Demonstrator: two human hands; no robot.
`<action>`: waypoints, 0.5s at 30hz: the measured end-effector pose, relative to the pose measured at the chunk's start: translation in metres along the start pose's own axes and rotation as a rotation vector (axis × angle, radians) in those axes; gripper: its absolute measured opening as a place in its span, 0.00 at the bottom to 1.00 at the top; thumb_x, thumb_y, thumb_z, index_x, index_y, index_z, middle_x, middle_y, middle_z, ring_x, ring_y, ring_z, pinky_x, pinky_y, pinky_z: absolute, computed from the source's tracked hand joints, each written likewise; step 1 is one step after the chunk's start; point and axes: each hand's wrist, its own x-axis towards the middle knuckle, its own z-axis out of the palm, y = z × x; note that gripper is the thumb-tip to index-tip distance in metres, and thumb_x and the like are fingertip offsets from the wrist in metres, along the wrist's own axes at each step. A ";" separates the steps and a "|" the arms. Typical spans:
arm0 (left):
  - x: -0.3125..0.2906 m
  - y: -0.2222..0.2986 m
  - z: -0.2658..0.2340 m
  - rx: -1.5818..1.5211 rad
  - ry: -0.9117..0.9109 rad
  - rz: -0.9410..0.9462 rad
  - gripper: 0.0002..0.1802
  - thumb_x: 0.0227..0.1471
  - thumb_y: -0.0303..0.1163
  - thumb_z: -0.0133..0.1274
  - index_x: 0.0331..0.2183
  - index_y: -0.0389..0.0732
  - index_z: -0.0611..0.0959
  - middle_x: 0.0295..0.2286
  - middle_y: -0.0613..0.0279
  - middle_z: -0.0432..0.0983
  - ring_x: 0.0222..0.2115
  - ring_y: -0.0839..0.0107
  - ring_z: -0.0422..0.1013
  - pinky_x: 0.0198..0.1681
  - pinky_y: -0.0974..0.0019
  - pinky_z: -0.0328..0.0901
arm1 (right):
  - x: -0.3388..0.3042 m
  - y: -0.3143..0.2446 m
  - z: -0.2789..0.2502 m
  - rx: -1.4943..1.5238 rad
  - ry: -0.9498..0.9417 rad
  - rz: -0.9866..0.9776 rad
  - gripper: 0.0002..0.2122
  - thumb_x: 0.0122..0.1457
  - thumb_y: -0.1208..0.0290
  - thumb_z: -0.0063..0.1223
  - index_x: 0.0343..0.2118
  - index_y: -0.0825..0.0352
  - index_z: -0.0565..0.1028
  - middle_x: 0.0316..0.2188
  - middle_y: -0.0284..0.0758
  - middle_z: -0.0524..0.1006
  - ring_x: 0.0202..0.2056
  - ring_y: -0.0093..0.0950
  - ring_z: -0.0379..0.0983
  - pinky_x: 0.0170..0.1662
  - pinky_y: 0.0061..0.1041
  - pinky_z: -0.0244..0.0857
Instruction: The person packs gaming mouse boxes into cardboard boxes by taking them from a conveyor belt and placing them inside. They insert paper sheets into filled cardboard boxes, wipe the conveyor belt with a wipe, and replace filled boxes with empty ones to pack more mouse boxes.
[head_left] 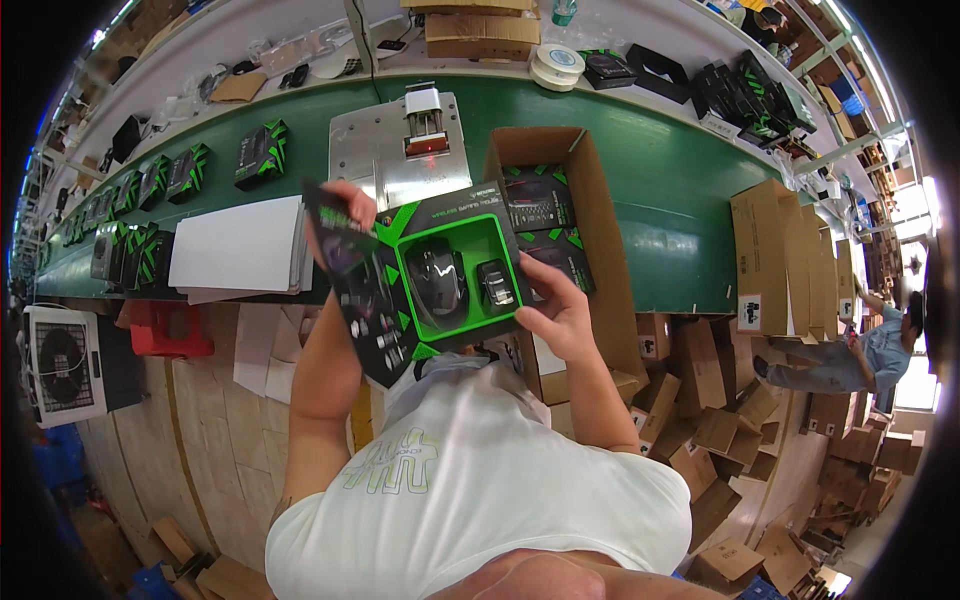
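Observation:
Between my hands is a black and green mouse box (455,212), its front flap (365,290) swung out to the left. Through the green-framed window shows a black computer mouse (438,280), with a small dark item (496,283) beside it that I cannot make out. My left hand (350,207) grips the flap's upper part, fingers curled over its edge. My right hand (558,305) closes on the box's right side, thumb at the front. Right of the box stands an open cardboard carton (605,215) holding more mouse boxes (540,205).
A metal-plated device (395,140) with a red light sits behind the box on the green bench (650,160). White sheets (240,248) are stacked left, near a row of mouse boxes (262,155). Flat cartons (765,260) stand right. Another person (870,350) is farther right.

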 end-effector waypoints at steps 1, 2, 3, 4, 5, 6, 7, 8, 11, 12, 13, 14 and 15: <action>0.014 0.006 0.027 0.080 -0.029 0.061 0.17 0.52 0.39 0.55 0.28 0.32 0.74 0.22 0.56 0.69 0.20 0.68 0.65 0.25 0.66 0.59 | 0.001 0.003 -0.004 0.139 0.091 0.070 0.36 0.48 0.79 0.66 0.61 0.70 0.61 0.56 0.43 0.69 0.51 0.29 0.71 0.48 0.25 0.69; 0.015 0.014 0.045 0.257 0.015 0.044 0.17 0.50 0.39 0.58 0.26 0.34 0.75 0.21 0.57 0.70 0.20 0.68 0.65 0.23 0.65 0.59 | 0.005 0.001 -0.006 0.136 0.105 0.057 0.36 0.48 0.79 0.66 0.61 0.70 0.61 0.56 0.43 0.69 0.51 0.29 0.71 0.48 0.25 0.69; 0.017 0.024 0.076 0.298 0.043 0.128 0.19 0.50 0.42 0.59 0.25 0.35 0.75 0.20 0.59 0.70 0.20 0.68 0.65 0.24 0.65 0.59 | 0.010 -0.007 -0.005 0.187 0.075 0.196 0.37 0.49 0.80 0.64 0.63 0.70 0.58 0.56 0.43 0.69 0.52 0.30 0.70 0.52 0.26 0.67; 0.018 0.028 0.107 0.329 0.073 0.211 0.21 0.51 0.45 0.59 0.25 0.35 0.75 0.19 0.60 0.70 0.19 0.68 0.65 0.24 0.65 0.60 | 0.011 -0.013 -0.003 0.231 0.050 0.339 0.38 0.50 0.82 0.62 0.64 0.70 0.55 0.56 0.42 0.69 0.54 0.31 0.69 0.56 0.28 0.64; 0.022 0.031 0.126 0.432 -0.012 0.308 0.24 0.52 0.49 0.58 0.25 0.36 0.75 0.19 0.61 0.70 0.19 0.68 0.66 0.24 0.65 0.60 | 0.012 -0.019 0.001 0.240 0.039 0.325 0.38 0.49 0.84 0.62 0.63 0.71 0.57 0.57 0.42 0.67 0.55 0.31 0.67 0.58 0.29 0.62; 0.028 0.038 0.141 0.531 -0.097 0.420 0.27 0.53 0.54 0.56 0.26 0.36 0.76 0.19 0.62 0.70 0.19 0.68 0.66 0.24 0.66 0.60 | 0.010 -0.018 0.003 0.222 0.042 0.307 0.38 0.49 0.84 0.62 0.63 0.71 0.57 0.57 0.42 0.67 0.55 0.31 0.67 0.58 0.29 0.62; 0.035 0.046 0.155 0.611 -0.185 0.467 0.31 0.54 0.60 0.52 0.27 0.37 0.76 0.19 0.63 0.69 0.19 0.67 0.66 0.23 0.64 0.59 | 0.008 -0.010 0.001 0.226 0.020 0.164 0.38 0.48 0.84 0.63 0.63 0.71 0.57 0.56 0.41 0.68 0.56 0.30 0.66 0.58 0.30 0.61; 0.032 0.057 0.165 0.770 -0.180 0.423 0.32 0.53 0.64 0.50 0.29 0.40 0.77 0.19 0.65 0.70 0.18 0.66 0.66 0.23 0.62 0.60 | 0.011 -0.006 -0.001 0.232 -0.008 0.018 0.39 0.47 0.84 0.64 0.63 0.72 0.57 0.56 0.41 0.68 0.56 0.30 0.65 0.59 0.30 0.60; 0.028 0.066 0.172 0.807 -0.254 0.451 0.32 0.51 0.67 0.50 0.32 0.43 0.78 0.27 0.62 0.73 0.24 0.65 0.68 0.30 0.59 0.64 | 0.005 -0.005 0.006 0.341 -0.021 -0.067 0.39 0.46 0.83 0.67 0.62 0.74 0.58 0.54 0.39 0.69 0.54 0.29 0.67 0.59 0.30 0.59; 0.029 0.063 0.175 0.962 -0.220 0.498 0.34 0.50 0.67 0.50 0.35 0.43 0.77 0.34 0.58 0.73 0.32 0.60 0.69 0.36 0.57 0.65 | 0.002 -0.005 0.006 0.342 -0.008 -0.077 0.39 0.47 0.83 0.66 0.62 0.74 0.58 0.54 0.39 0.69 0.54 0.29 0.67 0.59 0.29 0.59; 0.031 0.063 0.178 1.121 -0.184 0.543 0.36 0.49 0.67 0.51 0.39 0.42 0.77 0.40 0.54 0.72 0.39 0.56 0.70 0.42 0.55 0.66 | 0.001 -0.003 0.007 0.339 -0.008 -0.084 0.39 0.47 0.83 0.66 0.62 0.74 0.58 0.54 0.39 0.69 0.54 0.29 0.67 0.59 0.29 0.59; 0.028 0.057 0.178 1.119 -0.187 0.547 0.36 0.49 0.67 0.51 0.39 0.42 0.77 0.40 0.54 0.72 0.39 0.56 0.70 0.42 0.55 0.66 | 0.000 -0.002 0.008 0.336 0.009 -0.119 0.38 0.46 0.83 0.66 0.62 0.74 0.58 0.54 0.39 0.70 0.53 0.29 0.68 0.58 0.30 0.60; 0.021 0.047 0.174 1.178 -0.070 0.493 0.37 0.49 0.65 0.53 0.44 0.40 0.74 0.45 0.50 0.69 0.46 0.49 0.67 0.47 0.52 0.65 | -0.001 0.000 0.009 0.335 0.026 -0.152 0.38 0.46 0.83 0.66 0.62 0.74 0.59 0.53 0.39 0.70 0.53 0.29 0.68 0.58 0.30 0.61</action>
